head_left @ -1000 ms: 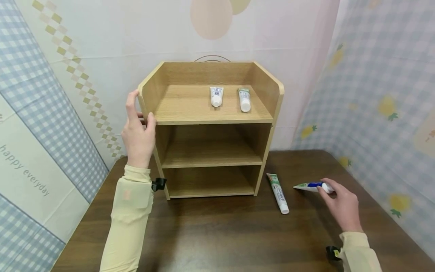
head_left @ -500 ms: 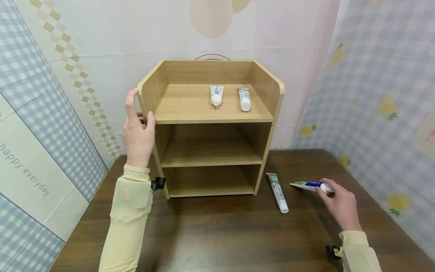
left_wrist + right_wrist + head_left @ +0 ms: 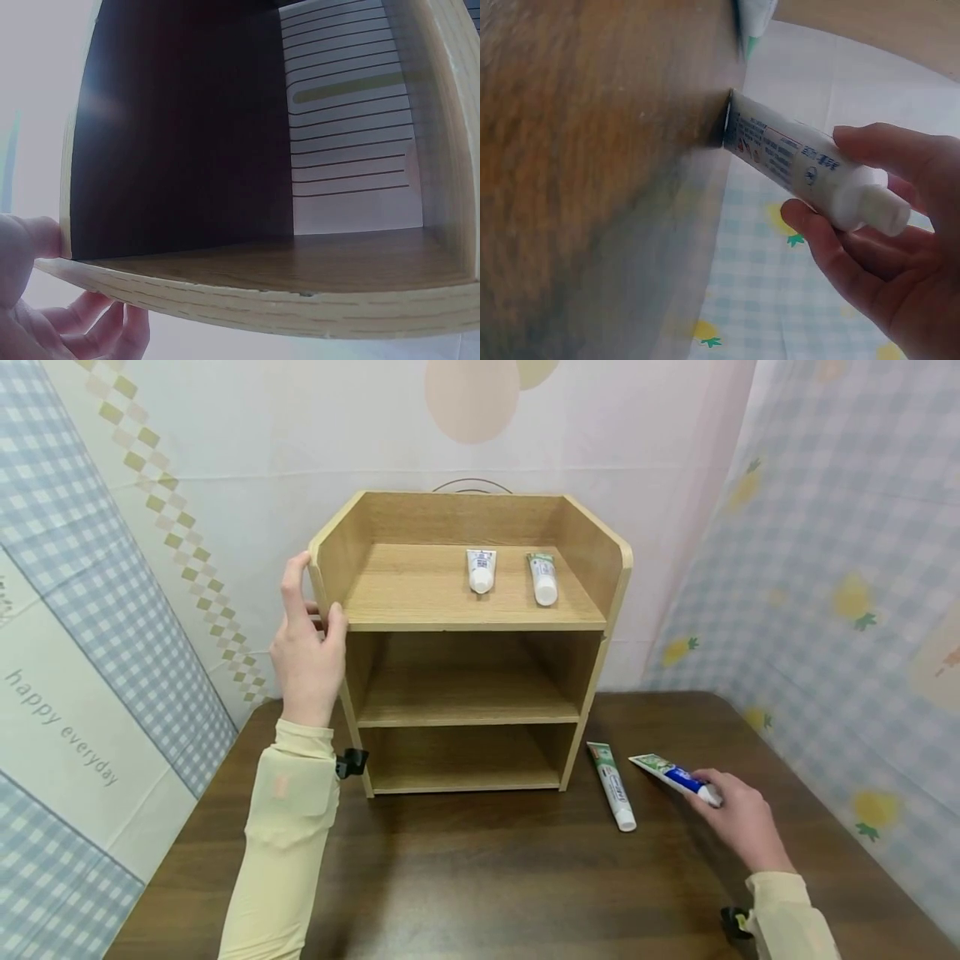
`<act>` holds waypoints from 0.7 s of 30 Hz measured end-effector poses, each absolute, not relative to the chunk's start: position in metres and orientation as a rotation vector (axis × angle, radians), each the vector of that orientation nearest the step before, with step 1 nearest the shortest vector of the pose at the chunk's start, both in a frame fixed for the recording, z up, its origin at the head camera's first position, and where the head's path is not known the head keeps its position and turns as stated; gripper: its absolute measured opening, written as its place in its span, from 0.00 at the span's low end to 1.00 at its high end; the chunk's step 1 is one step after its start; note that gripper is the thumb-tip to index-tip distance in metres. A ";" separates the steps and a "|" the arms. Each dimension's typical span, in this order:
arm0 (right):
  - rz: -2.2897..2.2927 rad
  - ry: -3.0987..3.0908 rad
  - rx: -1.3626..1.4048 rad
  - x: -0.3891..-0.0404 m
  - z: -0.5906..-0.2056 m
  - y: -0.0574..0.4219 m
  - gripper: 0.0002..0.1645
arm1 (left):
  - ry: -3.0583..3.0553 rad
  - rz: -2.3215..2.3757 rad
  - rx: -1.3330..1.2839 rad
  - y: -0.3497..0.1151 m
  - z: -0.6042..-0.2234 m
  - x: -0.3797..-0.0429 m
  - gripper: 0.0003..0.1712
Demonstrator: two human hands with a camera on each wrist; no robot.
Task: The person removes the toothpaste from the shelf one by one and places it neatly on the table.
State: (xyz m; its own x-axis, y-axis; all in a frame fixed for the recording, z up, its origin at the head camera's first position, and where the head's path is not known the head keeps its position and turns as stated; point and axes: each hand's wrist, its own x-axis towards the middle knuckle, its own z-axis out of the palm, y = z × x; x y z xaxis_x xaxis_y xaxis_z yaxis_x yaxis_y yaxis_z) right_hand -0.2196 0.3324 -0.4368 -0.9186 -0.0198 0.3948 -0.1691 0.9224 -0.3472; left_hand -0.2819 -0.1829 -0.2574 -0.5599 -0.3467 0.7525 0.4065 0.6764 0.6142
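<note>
My left hand (image 3: 306, 652) grips the left side panel of a three-level wooden shelf unit (image 3: 472, 627), the thumb at its front edge. In the left wrist view the fingers (image 3: 94, 322) lie along the outside of that panel. At the right, my right hand (image 3: 738, 818) holds a toothpaste tube (image 3: 677, 776) by its cap end. The right wrist view shows the thumb and fingers around the tube (image 3: 780, 150), its flat end down at the tabletop. A second toothpaste tube (image 3: 615, 789) lies on the table between the shelf and that hand.
Two more tubes, one white (image 3: 481, 571) and one green and white (image 3: 543, 579), lie on the shelf's top level, caps forward. The brown table (image 3: 480, 877) runs to patterned cloth (image 3: 825, 610) at the right and back.
The right hand has shifted slightly left and turned the held tube, so its cap end sits lower and its blue and green face shows more. The left hand keeps its grip.
</note>
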 end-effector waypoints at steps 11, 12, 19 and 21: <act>0.489 -2.847 0.219 -0.225 -0.447 0.337 0.19 | -1.927 -0.977 -0.047 -0.183 -0.257 -0.282 0.34; 0.486 -2.858 0.219 -0.225 -0.448 0.337 0.20 | -1.926 -0.976 -0.047 -0.183 -0.257 -0.282 0.33; 0.457 -2.917 0.231 -0.226 -0.452 0.339 0.22 | -1.933 -0.968 -0.039 -0.183 -0.256 -0.282 0.33; 0.455 -2.936 0.230 -0.226 -0.452 0.339 0.23 | -1.936 -0.967 -0.038 -0.183 -0.256 -0.282 0.33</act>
State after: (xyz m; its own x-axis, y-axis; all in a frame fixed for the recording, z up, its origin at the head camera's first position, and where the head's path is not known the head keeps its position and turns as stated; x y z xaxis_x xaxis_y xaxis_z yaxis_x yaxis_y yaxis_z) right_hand -0.2260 0.3390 -0.4520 -0.9751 -0.1266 0.1823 -0.1758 0.9418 -0.2865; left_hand -0.2818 -0.1827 -0.2564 -0.5591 -0.3459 0.7535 0.3949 0.6881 0.6088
